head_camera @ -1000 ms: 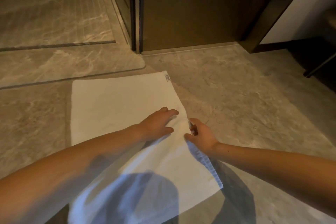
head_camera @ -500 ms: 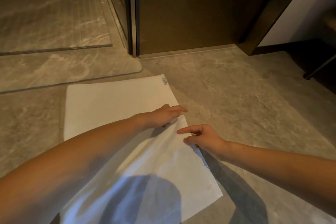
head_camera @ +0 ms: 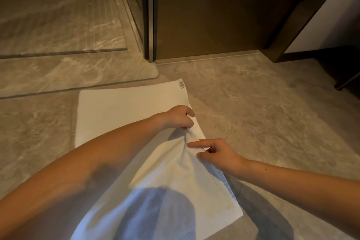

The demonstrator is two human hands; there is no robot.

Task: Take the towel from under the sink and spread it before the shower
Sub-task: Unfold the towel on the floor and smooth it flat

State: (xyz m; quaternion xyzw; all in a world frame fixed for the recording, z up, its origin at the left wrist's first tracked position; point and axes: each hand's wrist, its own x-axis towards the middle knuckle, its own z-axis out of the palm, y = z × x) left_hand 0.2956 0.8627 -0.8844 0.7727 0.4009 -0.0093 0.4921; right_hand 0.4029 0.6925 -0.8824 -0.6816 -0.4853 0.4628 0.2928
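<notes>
Two bare forearms reach down across a white towel (head_camera: 124, 111) that lies spread on the grey marbled floor (head_camera: 263, 119). At far left and above, the shower's stone floor (head_camera: 58, 23) sits behind a raised marble step (head_camera: 74, 76) with a rounded corner, and the towel's far edge lies just in front of that step without quite touching it. The towel's left part is flat; a dark rounded shadow covers its near end at the bottom of the view. The left hand (head_camera: 178, 117) rests on the towel close to its right edge, fingers curled down and pinching a small fold of the cloth, which puckers into creases beneath it. Beyond this hand, a small grey label (head_camera: 182, 85) shows at the towel's far right corner. Behind that corner stand the dark metal frame (head_camera: 151, 15) of the shower glass and a brown wall panel (head_camera: 204, 11). Further right, the right hand (head_camera: 220, 154) lies over the towel's right edge, half open: the forefinger points left along the cloth and the thumb sits below it, while the other fingers are bent under, so whether it grips the hem cannot be told. At far right a dark door frame (head_camera: 292, 19) meets the floor.
</notes>
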